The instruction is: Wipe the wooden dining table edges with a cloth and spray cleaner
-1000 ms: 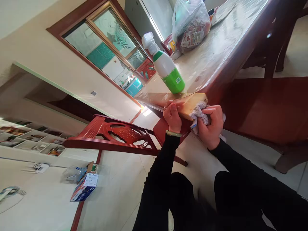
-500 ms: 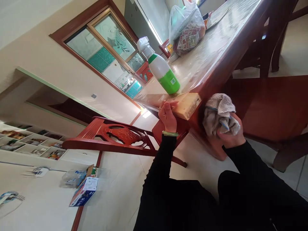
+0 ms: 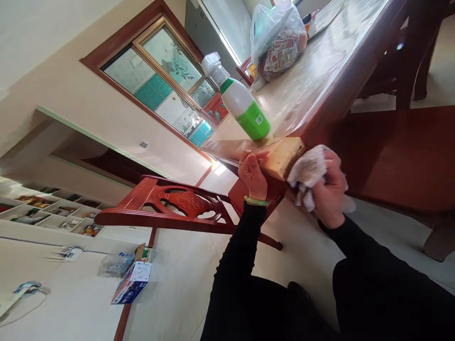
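Your view tilts hard here. The worktop (image 3: 320, 61) runs away to the far right under a clear cover (image 3: 227, 148). A green-and-white spray bottle (image 3: 245, 111) stands close to the near corner, and a stuffed plastic bag (image 3: 275, 35) sits farther back. Left of the corner there's a red chair (image 3: 177, 208) on the pale floor, with a small box (image 3: 131, 284) farther left.

Your left hand (image 3: 253, 176) curls at the corner, thumb and fingers pinching the cover's edge. Your right hand (image 3: 329, 189) is closed around a grey cloth (image 3: 309, 170), pressing it against the pale corner (image 3: 280, 158) just beside the left hand.
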Demonstrator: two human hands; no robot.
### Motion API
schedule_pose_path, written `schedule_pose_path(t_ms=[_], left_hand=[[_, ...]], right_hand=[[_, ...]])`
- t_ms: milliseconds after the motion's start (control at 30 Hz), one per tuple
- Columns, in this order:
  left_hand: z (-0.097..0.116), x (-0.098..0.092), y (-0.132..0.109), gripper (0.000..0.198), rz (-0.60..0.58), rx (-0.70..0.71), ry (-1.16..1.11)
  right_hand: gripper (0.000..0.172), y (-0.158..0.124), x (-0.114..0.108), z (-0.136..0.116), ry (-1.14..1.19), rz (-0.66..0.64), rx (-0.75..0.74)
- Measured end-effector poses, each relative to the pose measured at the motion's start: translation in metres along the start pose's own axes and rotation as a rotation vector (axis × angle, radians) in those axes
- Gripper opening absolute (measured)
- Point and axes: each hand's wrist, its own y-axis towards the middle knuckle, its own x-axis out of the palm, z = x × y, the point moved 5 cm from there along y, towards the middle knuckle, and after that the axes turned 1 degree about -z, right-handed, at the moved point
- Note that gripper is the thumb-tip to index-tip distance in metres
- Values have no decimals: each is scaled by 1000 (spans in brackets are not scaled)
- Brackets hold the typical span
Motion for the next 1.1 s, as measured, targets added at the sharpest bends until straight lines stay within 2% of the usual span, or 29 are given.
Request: schedule_pose_path(t_ms=[100,200,333,433,567,667,867,1000,1100], left_hand=[[-7,0,-1,87,-7,-6,30],[-10,0,-2,87,16,15,42],[-7,2,-3,89,18,16,57],[-3,3,-3,90,35,10,59],[-6,3,-4,90,48,6,61],[-9,4,-5,85,36,50,26],[-13,7,-6,78,24,101,-17],[-14,8,-7,80,-7,113,-16],[-16,8,-7,85,-16,95,27]], right_hand=[[21,-11,22,-25,-79,13,-181],[25,-10,26,-34,-98,-40,-204],[26,13,22,-30,-140,-127,-232],[25,25,22,-26,-163,-98,-263],[15,11,25,-26,-176,4,-220],[11,-2,25,-28,-186,-42,-211],[34,1,18,-34,-207,-174,-256],[16,1,22,-46,-229,-199,-295],[16,13,26,-46,-266,-151,-415]])
